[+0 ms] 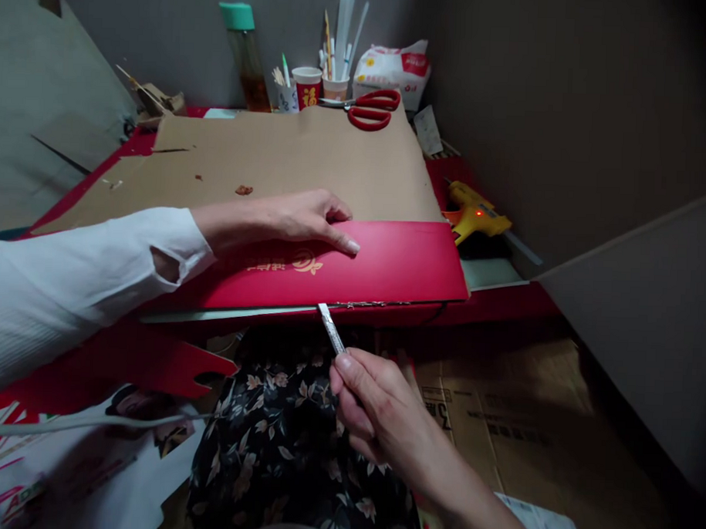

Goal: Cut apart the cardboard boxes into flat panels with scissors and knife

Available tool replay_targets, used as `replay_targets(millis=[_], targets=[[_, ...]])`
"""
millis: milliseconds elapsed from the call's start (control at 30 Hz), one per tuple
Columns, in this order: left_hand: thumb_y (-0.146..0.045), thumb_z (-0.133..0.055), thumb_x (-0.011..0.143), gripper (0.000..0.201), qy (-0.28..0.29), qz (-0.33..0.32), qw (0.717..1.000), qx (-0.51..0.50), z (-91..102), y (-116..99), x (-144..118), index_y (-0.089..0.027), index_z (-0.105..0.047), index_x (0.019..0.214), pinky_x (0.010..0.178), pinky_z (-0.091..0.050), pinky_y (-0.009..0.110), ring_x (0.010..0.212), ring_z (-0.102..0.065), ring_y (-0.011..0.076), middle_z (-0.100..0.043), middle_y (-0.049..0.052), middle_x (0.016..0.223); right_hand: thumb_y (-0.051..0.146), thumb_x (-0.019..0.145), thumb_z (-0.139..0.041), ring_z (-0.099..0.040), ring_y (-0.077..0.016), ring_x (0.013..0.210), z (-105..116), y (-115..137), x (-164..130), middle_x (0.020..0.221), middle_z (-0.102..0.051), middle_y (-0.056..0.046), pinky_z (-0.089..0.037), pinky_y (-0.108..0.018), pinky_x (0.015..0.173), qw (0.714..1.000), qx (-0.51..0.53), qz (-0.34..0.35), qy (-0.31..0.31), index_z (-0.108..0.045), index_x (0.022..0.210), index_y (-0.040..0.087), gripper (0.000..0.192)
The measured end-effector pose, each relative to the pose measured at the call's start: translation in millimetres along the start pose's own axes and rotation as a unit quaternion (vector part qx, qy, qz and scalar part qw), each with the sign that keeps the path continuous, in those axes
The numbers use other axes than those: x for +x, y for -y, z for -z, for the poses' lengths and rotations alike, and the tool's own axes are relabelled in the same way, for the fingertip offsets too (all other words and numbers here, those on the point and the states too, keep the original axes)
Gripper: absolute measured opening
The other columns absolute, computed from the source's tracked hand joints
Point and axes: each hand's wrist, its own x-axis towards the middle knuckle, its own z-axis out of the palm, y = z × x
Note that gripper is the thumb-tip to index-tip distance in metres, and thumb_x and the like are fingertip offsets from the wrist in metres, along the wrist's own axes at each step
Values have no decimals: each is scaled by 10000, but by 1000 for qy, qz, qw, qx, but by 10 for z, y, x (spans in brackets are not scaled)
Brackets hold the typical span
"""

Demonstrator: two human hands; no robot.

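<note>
- The red card point(353, 268), a flat glossy sheet with a gold emblem, lies across the near edge of the table point(502, 304), its front edge running just along the table's lip.
- A utility knife point(331, 329) meets that front edge from below; the tip of the silver blade touches the card's lower border near its middle.
- The right hand point(376, 408) is clenched around the knife handle, index finger laid along the top of it, wrist low over a floral-print lap.
- The left hand point(290, 216), in a white sleeve, presses flat on the card with fingers spread and grasps nothing; the index fingertip sits not far above the blade.
- Risk: if the blade jumps out of the cut it could run up toward those pressing fingers, since they lie close to its line.
- Risk: the card is smooth, so uneven pressure from the flat hand could let it slide and send the cut crooked.
- Risk: the blade works at the table edge above the lap, so a slip downward could reach the fabric.
- Behind the card lies a brown cardboard sheet point(287, 158), with red scissors point(373, 108) at its far end.
- A yellow glue gun point(476, 215), its indicator light glowing, rests to the right.
- Paper cups point(307, 85) with pens and a bottle point(244, 56) stand along the back wall.
</note>
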Motion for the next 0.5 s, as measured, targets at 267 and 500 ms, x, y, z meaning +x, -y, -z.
replay_targets(millis=[267, 500], targets=[[-347, -736, 753, 239, -26, 2, 1000, -10, -5, 31, -4, -144, -621, 697, 555, -286, 274, 537, -455, 112, -561, 11, 617, 576, 920, -551, -183, -43, 348, -147, -40, 77, 446, -342, 128, -184, -152, 319, 998, 47, -29, -19, -480, 752, 228, 393], [-323, -731, 774, 214, -33, 8, 999, -38, -13, 25, 18, -129, -644, 748, 577, -299, 268, 576, -505, 123, -587, 23, 666, 670, 917, -559, -202, -49, 359, -149, -144, -43, 468, -323, 113, -157, -197, 353, 999, 0, -41, -31, -475, 727, 228, 488]])
